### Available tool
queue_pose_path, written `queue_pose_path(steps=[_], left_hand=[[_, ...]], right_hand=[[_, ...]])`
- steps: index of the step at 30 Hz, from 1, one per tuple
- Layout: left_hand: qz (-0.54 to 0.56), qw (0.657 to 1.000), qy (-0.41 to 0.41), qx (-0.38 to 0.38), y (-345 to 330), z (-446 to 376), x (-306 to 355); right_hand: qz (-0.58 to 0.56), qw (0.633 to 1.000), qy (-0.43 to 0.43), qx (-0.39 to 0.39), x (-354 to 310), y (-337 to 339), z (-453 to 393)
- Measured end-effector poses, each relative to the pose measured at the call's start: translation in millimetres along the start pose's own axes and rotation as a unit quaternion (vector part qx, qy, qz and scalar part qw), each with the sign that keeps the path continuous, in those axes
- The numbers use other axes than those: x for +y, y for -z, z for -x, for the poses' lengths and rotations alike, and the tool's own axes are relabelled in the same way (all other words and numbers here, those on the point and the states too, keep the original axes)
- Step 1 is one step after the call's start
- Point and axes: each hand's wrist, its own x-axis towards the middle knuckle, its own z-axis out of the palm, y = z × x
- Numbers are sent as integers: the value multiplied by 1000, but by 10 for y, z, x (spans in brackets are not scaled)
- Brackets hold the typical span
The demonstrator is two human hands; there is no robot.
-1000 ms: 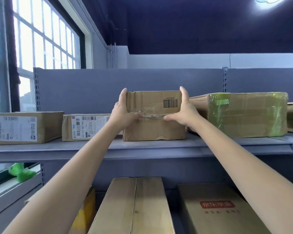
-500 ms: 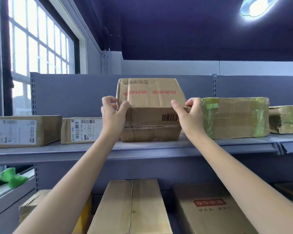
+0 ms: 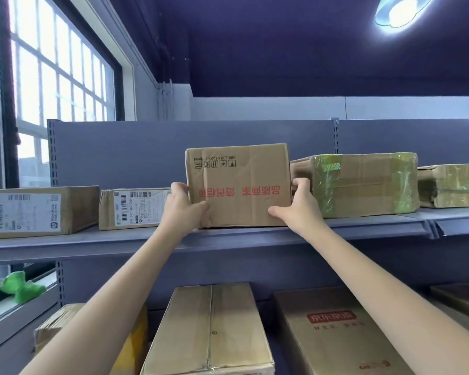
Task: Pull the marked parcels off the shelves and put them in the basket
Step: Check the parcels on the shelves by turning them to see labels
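A brown cardboard parcel [image 3: 238, 182] with upside-down red lettering stands on the grey upper shelf [image 3: 228, 238], its broad face turned toward me. My left hand [image 3: 183, 208] grips its lower left edge, thumb across the front. My right hand [image 3: 295, 205] grips its lower right edge, fingers curled behind the side. No mark shows on the face I see. The basket is not in view.
On the same shelf sit two labelled parcels [image 3: 133, 208] [image 3: 35, 212] to the left and green-taped parcels [image 3: 363, 185] [image 3: 452, 185] to the right. Several boxes [image 3: 209, 331] [image 3: 336, 334] lie on the shelf below. A window [image 3: 52, 85] is at left.
Both hands have rolled the parcel over on the shelf: the barcode face is gone and the face with red lettering now fronts me. My hands slid to its lower edges.
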Motion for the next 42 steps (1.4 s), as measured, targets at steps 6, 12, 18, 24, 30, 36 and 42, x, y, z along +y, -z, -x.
queue_pose_path(steps=[6,12,18,24,30,36,42], left_hand=[[-21,998,-63,24,-11,-18,338],[102,993,-29,-58,-149,-22,341],[163,984,-55,-54,-211,77,485],[34,993,-34,-112,-195,72,672],[148,973,-53,-170,-92,67,547],[152,959,-186,-154,-39,69,412],[285,947,-94,-115,-27,68,387]], right_hand=[[-74,994,-58,-58,-83,24,-52],[-32,992,115,46,-82,-125,440],[-118,980,80,142,-43,6,278],[-202,973,-108,-7,70,219,-172],[-129,991,17,-13,64,194,-84],[-39,978,193,62,-1,245,3],[-294,953,66,-15,-101,283,53]])
